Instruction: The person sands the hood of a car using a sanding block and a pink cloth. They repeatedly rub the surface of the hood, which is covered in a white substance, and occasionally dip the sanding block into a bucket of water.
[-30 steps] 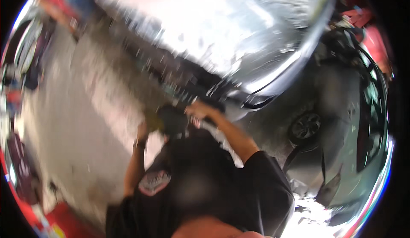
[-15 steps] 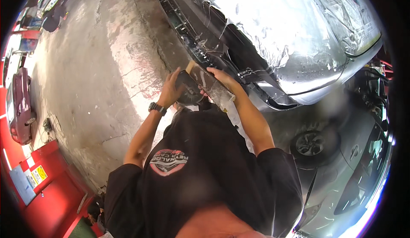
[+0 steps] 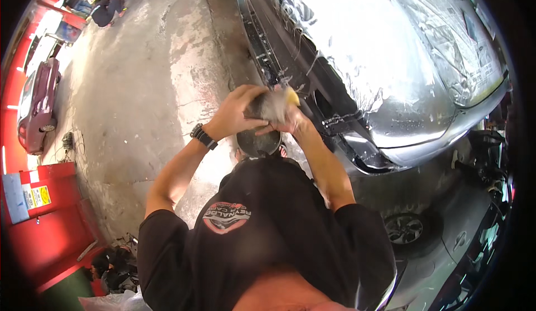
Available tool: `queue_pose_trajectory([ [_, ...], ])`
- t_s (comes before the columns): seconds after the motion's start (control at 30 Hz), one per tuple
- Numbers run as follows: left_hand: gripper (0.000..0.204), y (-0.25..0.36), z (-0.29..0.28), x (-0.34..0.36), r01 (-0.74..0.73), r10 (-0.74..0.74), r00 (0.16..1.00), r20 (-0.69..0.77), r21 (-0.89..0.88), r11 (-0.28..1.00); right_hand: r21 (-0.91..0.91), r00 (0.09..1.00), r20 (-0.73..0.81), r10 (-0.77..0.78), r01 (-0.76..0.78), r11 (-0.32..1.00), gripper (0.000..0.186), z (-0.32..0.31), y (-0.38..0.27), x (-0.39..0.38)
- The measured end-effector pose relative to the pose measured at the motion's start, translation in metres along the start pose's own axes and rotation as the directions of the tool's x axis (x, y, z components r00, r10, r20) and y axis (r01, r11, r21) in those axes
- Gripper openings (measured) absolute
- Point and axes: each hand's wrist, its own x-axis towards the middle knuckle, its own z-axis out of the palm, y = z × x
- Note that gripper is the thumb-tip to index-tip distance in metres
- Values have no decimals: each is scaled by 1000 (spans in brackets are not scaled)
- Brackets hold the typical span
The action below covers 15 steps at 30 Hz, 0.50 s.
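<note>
My left hand [image 3: 237, 113] is closed round the dark end of a flat grey-brown piece [image 3: 259, 105], thumb below and fingers above. The piece's other end is whitish and smeared by motion, with a yellow patch [image 3: 292, 97] at its tip. My right hand [image 3: 291, 122] grips it from the right side; its fingers are partly blurred. What the piece is made for does not show. Under both hands, close to my body, is a dark round bucket-like thing [image 3: 259, 142] with a greyish inside. Just beyond my right hand runs the car's stripped black front end [image 3: 312, 87].
The car's hood [image 3: 407, 127] is silver, with crinkled clear sheeting [image 3: 452, 43] over part of it. A grey car [image 3: 435, 255] stands at the right, a maroon car [image 3: 42, 107] far left. A person [image 3: 106, 10] crouches at the upper left. Red panels [image 3: 50, 199] line the left.
My left hand has moved from the dark round thing onto the flat piece. The piece has turned, its yellow end now up at the right. The whole view has shifted slightly.
</note>
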Motion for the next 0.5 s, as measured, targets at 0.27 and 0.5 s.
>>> queue_pose_trajectory([
  [0.27, 38, -14, 15, -11, 55, -602, 759, -247, -898, 437, -875, 721, 93, -687, 389, 289, 23, 63, 7, -23],
  [0.5, 50, -19, 28, -7, -171, -506, 830, -232, -971, 164, -819, 259, 418, -871, 523, -238, 16, 73, 2, -23],
])
